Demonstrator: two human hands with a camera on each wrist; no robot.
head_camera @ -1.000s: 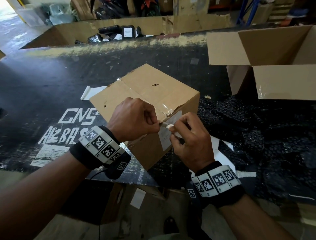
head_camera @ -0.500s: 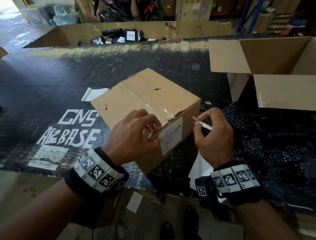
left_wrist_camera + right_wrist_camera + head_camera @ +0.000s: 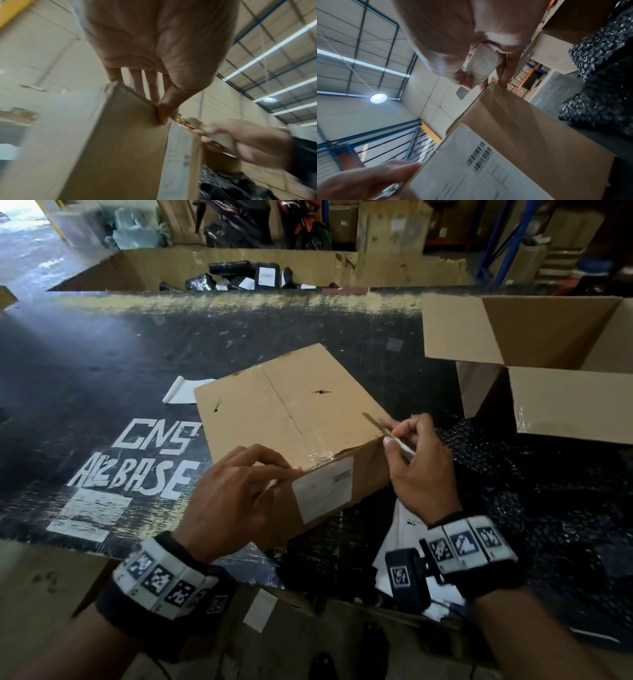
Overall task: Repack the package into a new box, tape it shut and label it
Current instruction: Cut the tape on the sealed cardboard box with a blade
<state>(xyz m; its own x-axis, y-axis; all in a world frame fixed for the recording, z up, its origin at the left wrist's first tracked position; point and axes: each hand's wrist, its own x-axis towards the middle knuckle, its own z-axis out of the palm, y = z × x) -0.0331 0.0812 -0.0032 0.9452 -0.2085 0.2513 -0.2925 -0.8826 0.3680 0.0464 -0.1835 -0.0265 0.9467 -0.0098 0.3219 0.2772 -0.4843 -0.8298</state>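
Brown cardboard fills the middle of our view: the box (image 3: pixel 291 419) sits closed near the front edge of the black table (image 3: pixel 102 364), its top seam covered with clear tape (image 3: pixel 317 448) and a white label (image 3: pixel 323 489) stuck on the side facing us.

Our left hand (image 3: pixel 236 501) rests at the box's near top corner, just beside the label. From the wrist view the fingers (image 3: pixel 152 86) lie fairly straight over the top edge while the thumb presses the side face, so the hand steadies the box without pinching anything.

Our right hand (image 3: pixel 419 470) is at the right-hand corner of the box, fingers curled, pinching a thin pale strip (image 3: pixel 387 433) between thumb and fingers; we judge it to be the label's peeled backing, though we cannot be sure.

An open carton (image 3: pixel 548 402) stands well apart to the right, with black bubble wrap (image 3: pixel 565 491) heaped in front of it and loose white sheets (image 3: pixel 404 539) at the table edge.

We judge the labelling step to be nearly finished. The next move calls for dropping the strip aside and smoothing the label flat with open fingers, working from one edge so no corner lifts.
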